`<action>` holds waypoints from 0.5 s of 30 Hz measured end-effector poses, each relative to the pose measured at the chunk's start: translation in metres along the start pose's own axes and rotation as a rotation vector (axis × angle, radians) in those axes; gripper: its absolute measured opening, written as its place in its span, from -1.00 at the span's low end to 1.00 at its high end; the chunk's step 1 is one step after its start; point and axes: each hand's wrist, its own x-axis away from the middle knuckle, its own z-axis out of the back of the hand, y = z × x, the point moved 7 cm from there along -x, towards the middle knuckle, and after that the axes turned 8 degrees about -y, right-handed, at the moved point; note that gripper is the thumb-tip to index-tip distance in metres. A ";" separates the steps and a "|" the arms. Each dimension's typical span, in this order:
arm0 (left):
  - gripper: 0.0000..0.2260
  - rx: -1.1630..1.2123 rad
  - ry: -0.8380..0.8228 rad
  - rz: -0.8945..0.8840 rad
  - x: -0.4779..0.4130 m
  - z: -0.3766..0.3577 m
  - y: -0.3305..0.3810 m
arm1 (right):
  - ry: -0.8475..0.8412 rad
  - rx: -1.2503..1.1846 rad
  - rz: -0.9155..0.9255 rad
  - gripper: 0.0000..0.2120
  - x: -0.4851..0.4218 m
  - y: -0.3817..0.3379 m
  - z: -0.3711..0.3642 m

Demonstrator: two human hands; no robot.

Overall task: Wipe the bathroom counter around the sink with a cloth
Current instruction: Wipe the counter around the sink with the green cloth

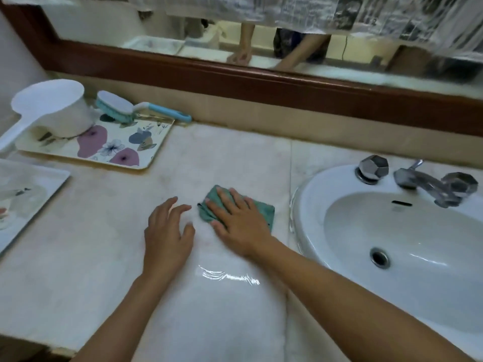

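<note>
A: Where is the cloth (261, 209)?

B: Flat on the counter (209, 158), just left of the sink (313, 205). Its long side runs from the far left to the near right.

A: And the hands?

B: The right hand (239, 222) presses flat on it, fingers spread. The left hand (167, 236) is loose and holds nothing, just beside the cloth.
</note>
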 end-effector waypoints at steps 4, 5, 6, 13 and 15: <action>-0.54 -0.206 -0.066 0.036 -0.028 -0.019 -0.016 | 0.077 -0.032 -0.158 -0.53 -0.076 0.063 0.027; -0.53 -0.250 -0.066 0.031 -0.027 -0.022 -0.018 | 0.134 -0.069 -0.211 -0.55 -0.081 0.075 0.036; -0.52 -0.270 -0.060 0.031 -0.028 -0.023 -0.020 | 0.189 -0.121 -0.230 -0.58 -0.083 0.080 0.042; -0.51 -0.282 -0.070 0.045 -0.030 -0.023 -0.017 | 0.422 -0.706 -0.441 -0.80 -0.040 0.118 0.078; -0.52 -0.298 -0.076 0.054 -0.030 -0.024 -0.018 | 0.651 -0.754 -0.574 -0.82 -0.019 0.155 0.112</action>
